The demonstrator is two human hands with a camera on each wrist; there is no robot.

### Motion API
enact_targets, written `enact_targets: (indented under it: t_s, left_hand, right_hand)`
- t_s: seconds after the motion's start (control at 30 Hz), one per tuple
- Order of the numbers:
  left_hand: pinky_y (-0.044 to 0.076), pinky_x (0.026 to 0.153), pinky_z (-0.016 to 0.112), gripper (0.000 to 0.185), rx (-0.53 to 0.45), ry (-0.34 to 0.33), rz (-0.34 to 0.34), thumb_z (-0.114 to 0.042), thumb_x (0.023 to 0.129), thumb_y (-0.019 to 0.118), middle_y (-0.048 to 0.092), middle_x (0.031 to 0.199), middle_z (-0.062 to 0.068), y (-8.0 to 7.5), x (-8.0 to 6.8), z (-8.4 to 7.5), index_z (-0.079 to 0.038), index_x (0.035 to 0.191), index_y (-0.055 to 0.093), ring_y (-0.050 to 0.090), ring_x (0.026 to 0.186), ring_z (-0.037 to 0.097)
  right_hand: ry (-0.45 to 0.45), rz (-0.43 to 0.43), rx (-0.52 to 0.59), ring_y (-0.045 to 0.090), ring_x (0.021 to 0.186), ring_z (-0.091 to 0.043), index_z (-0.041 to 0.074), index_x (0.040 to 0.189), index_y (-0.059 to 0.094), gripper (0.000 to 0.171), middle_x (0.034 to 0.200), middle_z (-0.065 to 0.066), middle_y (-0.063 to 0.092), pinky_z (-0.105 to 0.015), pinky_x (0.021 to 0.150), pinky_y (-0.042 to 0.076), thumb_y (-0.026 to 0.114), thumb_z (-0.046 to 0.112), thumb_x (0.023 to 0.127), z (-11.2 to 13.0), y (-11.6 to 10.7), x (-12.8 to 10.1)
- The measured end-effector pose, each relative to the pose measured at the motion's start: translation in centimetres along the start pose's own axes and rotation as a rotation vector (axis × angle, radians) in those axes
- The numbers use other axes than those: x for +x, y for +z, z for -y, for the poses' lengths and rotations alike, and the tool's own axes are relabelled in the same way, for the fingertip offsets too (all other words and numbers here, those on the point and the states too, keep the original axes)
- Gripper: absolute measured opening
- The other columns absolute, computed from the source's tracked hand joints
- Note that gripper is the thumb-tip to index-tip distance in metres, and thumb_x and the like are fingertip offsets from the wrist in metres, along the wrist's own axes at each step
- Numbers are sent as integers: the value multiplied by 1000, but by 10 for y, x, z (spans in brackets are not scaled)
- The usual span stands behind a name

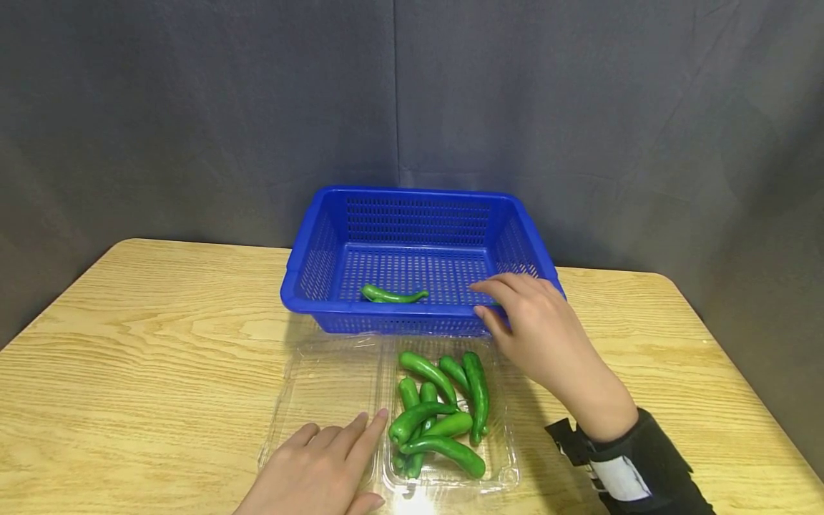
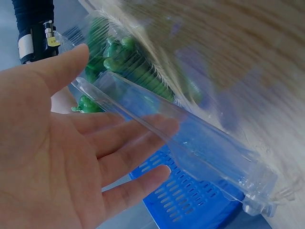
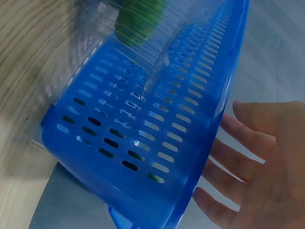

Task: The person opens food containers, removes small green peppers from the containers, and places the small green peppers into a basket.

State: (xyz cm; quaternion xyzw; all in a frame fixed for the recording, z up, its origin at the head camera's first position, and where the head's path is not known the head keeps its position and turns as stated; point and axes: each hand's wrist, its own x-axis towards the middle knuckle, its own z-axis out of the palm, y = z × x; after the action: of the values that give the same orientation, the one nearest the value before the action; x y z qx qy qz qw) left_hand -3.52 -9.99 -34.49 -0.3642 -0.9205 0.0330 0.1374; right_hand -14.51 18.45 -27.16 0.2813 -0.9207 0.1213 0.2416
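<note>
Several green chili peppers (image 1: 444, 447) lie heaped in the right half of an opened clear plastic clamshell box (image 1: 502, 458). My left hand (image 1: 322, 465) rests over the box's lid half (image 1: 335, 372), its fingers extended and holding nothing. Behind the box stands a blue plastic basket (image 1: 412, 309), with one curved green pepper (image 1: 393, 295) on its floor near the front wall. At the basket's front right, my right hand (image 1: 531, 315) reaches over the rim with fingers loosely bent and parted. A bit of green shows beside its thumb, and more green shows through the slots in the right wrist view.
The wooden table (image 1: 161, 357) spreads out on both sides of the box and basket. A dark grey curtain (image 1: 412, 93) hangs close behind the basket. A black band (image 1: 631, 465) with a white patch wraps the right wrist.
</note>
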Motion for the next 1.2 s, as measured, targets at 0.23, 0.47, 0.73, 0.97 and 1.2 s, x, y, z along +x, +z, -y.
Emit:
enact_targets:
  t_s: [0.23, 0.47, 0.73, 0.97, 1.2]
  left_hand:
    - [55, 80, 40, 75, -3, -4, 8, -62, 93, 49, 68, 123, 7, 1, 0, 0, -5, 142, 52, 69, 95, 24]
    - [55, 79, 38, 74, 15, 2, -25, -61, 93, 50, 68, 122, 7, 1, 0, 0, -5, 140, 53, 69, 94, 22]
    - [55, 79, 38, 74, 16, 4, -25, -60, 91, 53, 68, 122, 7, 1, 0, 0, -5, 140, 54, 69, 94, 22]
    - [55, 78, 38, 74, 13, 0, -20, -60, 91, 54, 68, 122, 7, 1, 0, -1, -5, 140, 54, 69, 94, 22]
    - [55, 78, 37, 72, 9, 1, -39, -58, 90, 56, 68, 121, 6, 0, 1, -1, -5, 139, 55, 69, 94, 21]
  right_hand:
    - [-22, -12, -3, 65, 102, -32, 6, 111, 71, 24, 107, -9, 70, -50, 95, 46, 72, 16, 90, 2, -1, 1]
    - [-36, -13, 12, 66, 99, -30, 5, 111, 72, 24, 107, -8, 70, -47, 90, 50, 72, 16, 90, 4, -7, 1]
    - [-38, 25, 11, 67, 97, -30, 6, 111, 71, 24, 106, -7, 70, -46, 88, 52, 70, 19, 92, 12, -12, 1]
    - [-59, 61, 12, 68, 92, -26, 6, 111, 71, 23, 100, -5, 71, -44, 84, 53, 71, 18, 91, 18, -15, -1]
    - [-102, 65, 14, 68, 88, -25, 5, 111, 71, 24, 100, -6, 71, -43, 82, 54, 72, 17, 91, 24, -17, -2]
